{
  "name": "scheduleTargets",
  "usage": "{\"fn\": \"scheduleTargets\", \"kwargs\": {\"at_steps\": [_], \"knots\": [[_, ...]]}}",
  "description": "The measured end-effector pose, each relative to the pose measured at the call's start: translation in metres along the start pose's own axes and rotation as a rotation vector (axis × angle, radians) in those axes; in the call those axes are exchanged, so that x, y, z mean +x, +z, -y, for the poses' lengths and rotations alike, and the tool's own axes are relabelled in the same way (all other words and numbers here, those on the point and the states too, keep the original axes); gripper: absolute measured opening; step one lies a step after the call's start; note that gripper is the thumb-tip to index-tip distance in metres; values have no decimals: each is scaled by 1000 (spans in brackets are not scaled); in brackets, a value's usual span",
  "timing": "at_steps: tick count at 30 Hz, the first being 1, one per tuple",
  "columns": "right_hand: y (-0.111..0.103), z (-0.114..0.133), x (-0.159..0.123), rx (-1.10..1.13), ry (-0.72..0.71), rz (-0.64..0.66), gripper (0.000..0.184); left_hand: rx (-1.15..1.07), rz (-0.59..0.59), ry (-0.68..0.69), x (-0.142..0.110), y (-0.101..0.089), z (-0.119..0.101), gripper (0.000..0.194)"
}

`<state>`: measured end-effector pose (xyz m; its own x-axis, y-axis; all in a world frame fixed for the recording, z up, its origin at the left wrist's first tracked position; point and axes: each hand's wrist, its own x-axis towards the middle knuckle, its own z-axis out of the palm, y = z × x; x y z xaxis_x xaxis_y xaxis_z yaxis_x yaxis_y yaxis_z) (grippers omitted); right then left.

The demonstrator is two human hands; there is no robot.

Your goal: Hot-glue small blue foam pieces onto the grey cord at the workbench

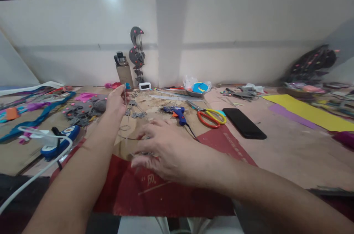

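Note:
My left hand (117, 99) is raised over the far part of the work area, fingers pinched on a thin pale string (126, 116) that hangs down toward the table. Closer to me, my right hand (163, 149) hovers with its fingers bent and apart, slightly blurred. Part of a thin loop (124, 128) shows beside its fingertips, and small greyish bits lie under them, too hidden to name. Below the hands a red sheet (171, 199) with pale lettering covers the table's front edge. Past the left hand lie small grey cut pieces with strings (138, 114).
A blue glue gun (179, 114), orange-and-yellow-handled scissors (211, 117) and a black phone (245, 123) lie right of centre. A blue power strip (61, 141) with a white cable is at left. A bottle (124, 73) stands near the wall; yellow sheet (312, 112) at right.

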<state>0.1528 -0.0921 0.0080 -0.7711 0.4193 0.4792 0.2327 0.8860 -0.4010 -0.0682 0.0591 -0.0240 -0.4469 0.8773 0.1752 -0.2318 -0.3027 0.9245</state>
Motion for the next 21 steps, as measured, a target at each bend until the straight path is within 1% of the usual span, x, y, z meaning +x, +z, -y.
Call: {"fn": "scheduleTargets", "kwargs": {"at_steps": [1,3,5,6,7,8,10,11,14,16,18,19,21], "knots": [[0,-3,-1,-7,26,-52,23,-37,2,-9,-1,1,-1,9],[-4,-20,0,48,138,-220,27,-123,12,-10,-4,4,-2,9],[-7,-47,2,110,270,-429,25,-191,68,-17,-8,7,-2,11],[-8,-62,2,138,329,-508,22,-215,98,-17,-10,8,-2,13],[-8,-77,2,152,384,-564,20,-236,123,-15,-12,9,-2,14],[-7,-91,1,145,436,-588,19,-246,139,-9,-13,10,-2,15],[-3,-113,-3,24,562,-586,19,-227,149,26,-16,12,-1,17],[1,-120,-6,-68,638,-550,21,-204,149,55,-18,13,-1,18],[11,-131,-16,-320,837,-342,32,-102,146,162,-24,19,1,17],[18,-134,-20,-405,885,-226,36,-42,153,216,-31,24,2,17],[22,-138,-23,-421,902,-191,38,4,172,251,-40,30,4,17],[23,-140,-23,-385,924,-198,36,30,183,266,-45,32,5,17],[23,-147,-22,-237,999,-235,26,108,207,305,-55,36,6,16]]}}
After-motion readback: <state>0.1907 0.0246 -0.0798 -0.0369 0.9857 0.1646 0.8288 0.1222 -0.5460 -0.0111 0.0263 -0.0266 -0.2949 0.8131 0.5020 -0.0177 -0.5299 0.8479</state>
